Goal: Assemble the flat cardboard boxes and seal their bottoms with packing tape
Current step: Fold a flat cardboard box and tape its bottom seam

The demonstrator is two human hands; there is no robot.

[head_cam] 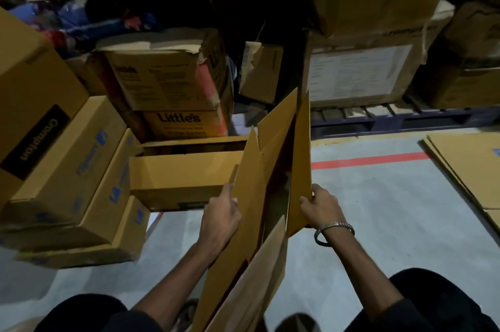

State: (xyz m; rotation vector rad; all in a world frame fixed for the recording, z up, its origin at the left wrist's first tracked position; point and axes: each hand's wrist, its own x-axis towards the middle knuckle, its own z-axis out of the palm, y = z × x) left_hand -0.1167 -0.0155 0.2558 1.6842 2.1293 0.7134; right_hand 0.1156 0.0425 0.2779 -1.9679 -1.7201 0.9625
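Both hands' grip holds the half-opened cardboard box (270, 169) between them.

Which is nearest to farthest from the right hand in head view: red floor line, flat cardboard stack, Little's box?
From the right hand:
1. Red floor line, just beyond it.
2. Flat cardboard stack, far right on the floor.
3. Little's box, across to the left, behind.

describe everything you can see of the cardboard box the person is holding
The cardboard box is plain brown corrugated board, unprinted on the sides in view. It is half opened, its walls pulled apart with a dark gap between them. It stands on end between the person's knees, and its loose top flaps point up and away. The left hand grips the left wall; the right hand pinches the right wall's edge. No tape shows on it.
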